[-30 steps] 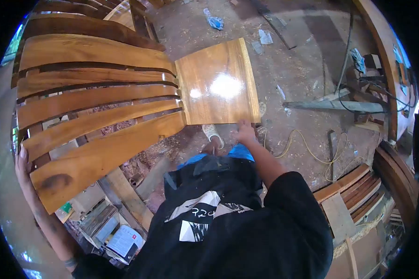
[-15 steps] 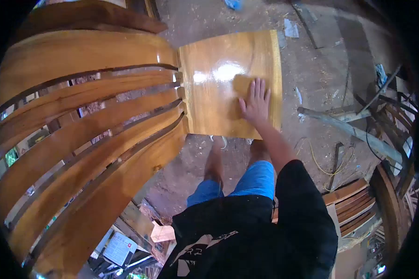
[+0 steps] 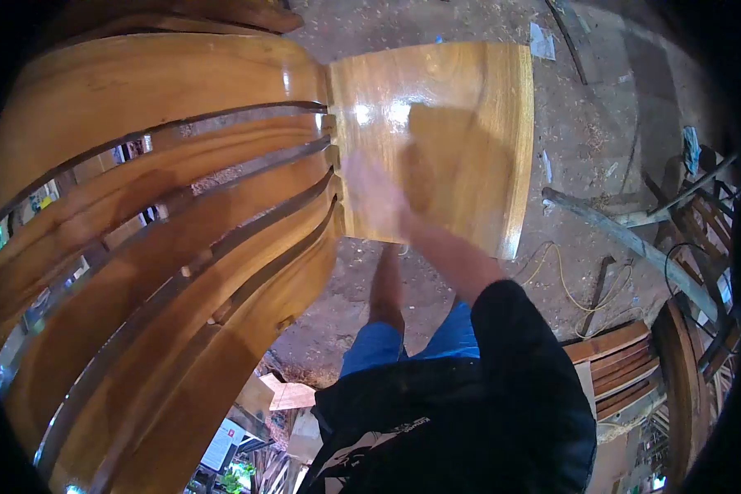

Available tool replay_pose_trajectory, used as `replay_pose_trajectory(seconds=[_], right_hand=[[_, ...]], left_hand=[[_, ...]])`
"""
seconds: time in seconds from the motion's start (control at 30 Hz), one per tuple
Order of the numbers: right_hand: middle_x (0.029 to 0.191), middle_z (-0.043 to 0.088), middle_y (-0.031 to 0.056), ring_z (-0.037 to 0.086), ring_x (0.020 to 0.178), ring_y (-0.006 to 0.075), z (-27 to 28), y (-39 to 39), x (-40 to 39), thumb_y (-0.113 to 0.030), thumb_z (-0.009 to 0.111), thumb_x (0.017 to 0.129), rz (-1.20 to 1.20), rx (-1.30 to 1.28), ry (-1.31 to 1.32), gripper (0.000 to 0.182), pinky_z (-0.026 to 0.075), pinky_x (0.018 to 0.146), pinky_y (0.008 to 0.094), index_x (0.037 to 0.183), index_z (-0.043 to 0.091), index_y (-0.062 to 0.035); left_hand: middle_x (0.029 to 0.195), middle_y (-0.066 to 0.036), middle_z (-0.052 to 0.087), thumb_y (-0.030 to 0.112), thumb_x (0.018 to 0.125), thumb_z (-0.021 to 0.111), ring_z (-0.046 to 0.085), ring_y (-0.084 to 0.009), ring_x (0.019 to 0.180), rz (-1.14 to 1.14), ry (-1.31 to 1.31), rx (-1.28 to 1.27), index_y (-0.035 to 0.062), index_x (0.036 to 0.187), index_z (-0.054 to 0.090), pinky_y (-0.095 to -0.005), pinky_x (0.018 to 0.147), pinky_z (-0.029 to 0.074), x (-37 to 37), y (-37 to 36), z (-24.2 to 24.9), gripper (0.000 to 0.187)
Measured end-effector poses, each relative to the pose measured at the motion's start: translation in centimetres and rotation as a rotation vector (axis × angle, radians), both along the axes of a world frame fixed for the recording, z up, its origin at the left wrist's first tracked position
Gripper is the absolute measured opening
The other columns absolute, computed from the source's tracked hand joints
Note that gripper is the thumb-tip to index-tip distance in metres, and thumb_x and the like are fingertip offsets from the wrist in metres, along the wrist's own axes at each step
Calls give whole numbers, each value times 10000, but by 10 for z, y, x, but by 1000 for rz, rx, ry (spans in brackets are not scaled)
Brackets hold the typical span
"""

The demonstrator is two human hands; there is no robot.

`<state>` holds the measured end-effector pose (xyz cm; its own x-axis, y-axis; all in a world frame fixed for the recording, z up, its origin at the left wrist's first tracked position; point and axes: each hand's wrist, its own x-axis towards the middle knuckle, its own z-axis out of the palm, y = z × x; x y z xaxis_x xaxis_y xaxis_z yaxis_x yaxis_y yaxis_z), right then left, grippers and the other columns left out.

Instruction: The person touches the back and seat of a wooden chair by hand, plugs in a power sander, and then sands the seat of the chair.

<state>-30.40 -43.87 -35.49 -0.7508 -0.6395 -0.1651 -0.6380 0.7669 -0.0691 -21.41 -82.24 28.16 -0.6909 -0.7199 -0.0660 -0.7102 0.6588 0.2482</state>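
Note:
My right hand [image 3: 376,196] is over the left part of a glossy wooden panel [image 3: 477,165], close to where it meets the slatted section. Motion smears the fingers, but the hand's outline is long and stretched out, with no object showing in it. Its shadow falls on the panel to the right. The panel has a smooth, varnished surface with bright reflections and a pale right edge. Long curved wooden slats [image 3: 247,177] run from its left side, with gaps between them. My left hand is out of view.
Metal poles [image 3: 626,235] and dark wooden parts lie at the right, near a thin yellow cord [image 3: 561,284]. Curved wooden pieces [image 3: 613,366] are stacked at the lower right. Paper scraps [image 3: 542,41] litter the dirt floor. My legs stand just below the panel.
My right hand has moved left across the panel, from flat near its right side to beside the slats. The view has shifted, so the panel sits slightly farther right.

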Motion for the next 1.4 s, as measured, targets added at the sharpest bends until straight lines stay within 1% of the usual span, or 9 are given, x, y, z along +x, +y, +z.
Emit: replay_pose_trajectory(seconds=[0.07, 0.17, 0.23, 0.5, 0.97, 1.07, 1.13, 1.2, 1.4], right_hand=[[1566, 184, 103, 130, 1454, 237, 29, 14, 48, -428, 346, 957, 291, -46, -37, 672, 47, 1185, 417, 1480, 218, -26], [1554, 236, 67, 191, 1440, 215, 6, 39, 16, -383, 497, 884, 381, -619, -404, 669, 148, 1176, 429, 1455, 320, -82], [1544, 259, 66, 222, 1430, 219, -15, 47, -38, -360, 562, 858, 337, -652, -325, 663, 163, 1174, 436, 1443, 355, -125], [1553, 202, 134, 182, 1434, 295, 0, 90, -234, -422, 463, 927, -607, -99, 22, 660, 165, 1152, 488, 1470, 290, -91], [1571, 176, 56, 124, 1454, 249, 23, 48, 94, -335, 453, 902, 254, -350, -348, 690, 62, 1186, 449, 1491, 214, -67], [1555, 229, 57, 149, 1449, 215, -8, 62, 62, -332, 453, 902, 187, -648, -573, 642, 89, 1189, 421, 1471, 283, -87], [1530, 291, 61, 181, 1441, 201, -17, 109, 6, -312, 485, 893, 88, -824, -310, 600, 112, 1188, 409, 1441, 353, -105], [1525, 304, 57, 202, 1434, 209, 25, 147, -71, -307, 486, 895, -141, -420, -452, 585, 121, 1184, 425, 1436, 365, -119], [1548, 238, 62, 200, 1431, 238, -11, 242, -168, -380, 452, 941, -651, -354, 63, 576, 125, 1168, 448, 1465, 324, -180]], left_hand=[[1324, -161, 471, 366, 879, 619, 504, -247, 1186, -2, -2, -4, 36, 1444, 323, -352, 989, 400, -1, 1, 3, 717], [1331, -164, 464, 364, 879, 618, 498, -249, 1193, -12, 3, -11, 36, 1446, 317, -354, 994, 395, -9, 5, 5, 721], [1336, -166, 459, 363, 878, 618, 494, -251, 1198, -35, 0, -11, 36, 1448, 313, -356, 998, 392, -19, 4, 3, 724], [1355, -173, 439, 359, 877, 616, 479, -258, 1216, -103, -5, -54, 36, 1455, 297, -362, 1011, 379, -66, 12, 7, 735], [1389, -186, 404, 352, 874, 613, 452, -270, 1249, -171, -23, -67, 35, 1467, 270, -372, 1035, 356, -114, 28, 34, 754], [1396, -189, 396, 351, 874, 613, 446, -272, 1256, -206, -20, -69, 35, 1469, 264, -374, 1040, 351, -128, 33, 38, 759], [1401, -191, 391, 350, 873, 613, 443, -274, 1261, -221, -17, -71, 35, 1471, 260, -376, 1044, 348, -132, 34, 39, 762], [1406, -193, 386, 349, 873, 612, 439, -276, 1265, -231, -10, -66, 35, 1472, 256, -377, 1047, 345, -135, 35, 39, 765], [1420, -198, 371, 346, 872, 611, 427, -281, 1280, -276, 18, -43, 35, 1478, 245, -382, 1057, 335, -143, 35, 39, 773]])
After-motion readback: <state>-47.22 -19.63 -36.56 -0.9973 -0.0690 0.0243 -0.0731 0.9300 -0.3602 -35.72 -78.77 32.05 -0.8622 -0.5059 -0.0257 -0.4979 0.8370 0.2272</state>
